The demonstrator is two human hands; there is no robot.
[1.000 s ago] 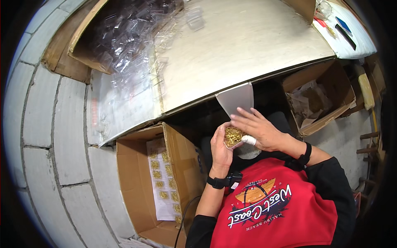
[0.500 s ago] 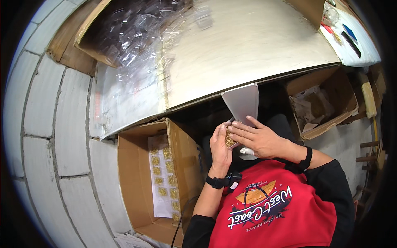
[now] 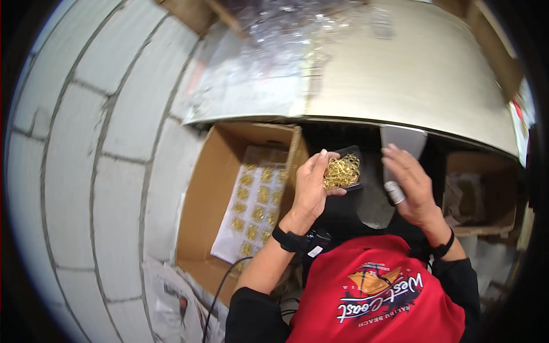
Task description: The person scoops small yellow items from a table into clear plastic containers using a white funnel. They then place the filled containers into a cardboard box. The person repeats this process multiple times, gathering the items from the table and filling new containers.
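Note:
My left hand (image 3: 311,186) grips a small shallow box (image 3: 359,186) with dark-looking sides, tilted so its inside shows. Heaped in it are thin gold-coloured metal pieces (image 3: 342,171), tangled together; their exact kind is too blurred to make out. To the right of the box, my right hand (image 3: 410,184) is apart from it, fingers stretched out and nothing in them. One of its digits wears a white wrap (image 3: 394,192). Just beyond the right fingertips, a grey tapering plate (image 3: 405,140) hangs at the table's edge.
Left of me, an open cardboard box (image 3: 197,228) holds a white sheet (image 3: 229,235) with rows of gold-coloured bundles. Clear plastic boxes (image 3: 280,26) are piled on the table (image 3: 412,80). Another cardboard box (image 3: 483,230) stands at right, below the tabletop. A block wall (image 3: 86,171) rises at left.
My hands have come apart: the right has moved off to the right, and the left keeps the small box, whose gold contents now show. The whole view has swung left.

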